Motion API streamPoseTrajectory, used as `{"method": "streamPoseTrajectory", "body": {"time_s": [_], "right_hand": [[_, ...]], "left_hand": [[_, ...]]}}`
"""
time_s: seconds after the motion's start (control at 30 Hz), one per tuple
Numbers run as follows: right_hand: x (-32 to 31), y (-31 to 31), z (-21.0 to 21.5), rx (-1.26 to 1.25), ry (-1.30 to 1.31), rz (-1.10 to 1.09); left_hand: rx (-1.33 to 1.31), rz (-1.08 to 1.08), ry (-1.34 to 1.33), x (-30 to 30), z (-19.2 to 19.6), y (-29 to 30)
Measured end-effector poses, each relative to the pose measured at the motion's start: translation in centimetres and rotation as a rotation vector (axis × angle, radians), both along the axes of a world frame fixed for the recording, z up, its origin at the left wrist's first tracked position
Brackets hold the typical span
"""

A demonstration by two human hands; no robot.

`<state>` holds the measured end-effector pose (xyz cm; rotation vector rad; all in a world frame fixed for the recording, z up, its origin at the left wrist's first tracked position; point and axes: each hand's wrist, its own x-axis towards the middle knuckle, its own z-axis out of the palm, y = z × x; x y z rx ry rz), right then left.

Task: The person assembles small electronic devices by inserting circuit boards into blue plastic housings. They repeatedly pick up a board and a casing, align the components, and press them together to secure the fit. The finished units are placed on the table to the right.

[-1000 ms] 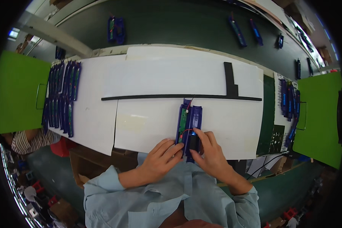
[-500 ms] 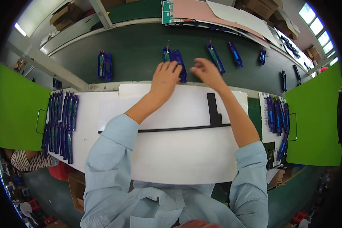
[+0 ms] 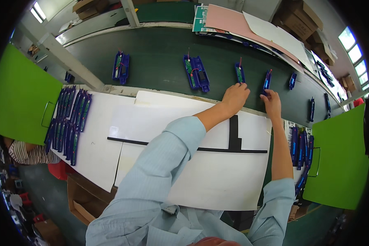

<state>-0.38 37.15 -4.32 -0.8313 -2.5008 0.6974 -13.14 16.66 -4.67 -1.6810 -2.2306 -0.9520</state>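
Both my arms reach over the white sheet [image 3: 217, 180] to the dark green belt [image 3: 160, 53]. My left hand [image 3: 235, 97] has its curled fingers closed on the near end of a narrow blue part [image 3: 239, 72] with a green board in it. My right hand [image 3: 272, 104] pinches the near end of a second narrow blue part [image 3: 267, 79]. To the left of my hands a wider, two-piece blue part [image 3: 196, 74] lies alone on the belt.
Another two-piece blue part [image 3: 121, 65] lies further left on the belt, and small blue parts [image 3: 292, 80] further right. Rows of blue parts [image 3: 67, 123] fill the sheet's left side and a stack [image 3: 301, 147] its right. Green bins [image 3: 16, 98] flank both sides. Black tape [image 3: 233, 135] marks the sheet.
The two-piece blue part went from the white sheet to the belt and was let go. Both hands then shifted right to the two narrow blue parts.
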Motion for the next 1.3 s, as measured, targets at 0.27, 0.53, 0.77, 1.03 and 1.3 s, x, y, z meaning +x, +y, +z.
{"method": "streamPoseTrajectory", "body": {"time_s": [0.27, 0.53, 0.77, 1.03, 1.3], "right_hand": [[16.8, -23.0, 7.2, -0.005, 0.158, 0.516], [23.2, -34.2, 5.6, -0.278, 0.022, 0.748], [15.2, -24.3, 6.5, -0.147, 0.153, 0.305], [15.1, -21.8, 4.6, -0.073, -0.007, 0.36], [14.2, -21.4, 3.7, -0.261, 0.058, 0.374]], "left_hand": [[-0.073, -0.312, 0.101, 11.4, 7.9, -23.0], [-0.259, -0.239, -0.168, 18.6, 7.4, -36.4], [-0.305, 0.241, 0.016, 7.0, 4.0, -37.0], [-0.313, -0.043, -0.026, 8.3, 7.2, -28.0], [-0.271, -0.113, -0.2, 12.1, 1.5, -17.0]]}}
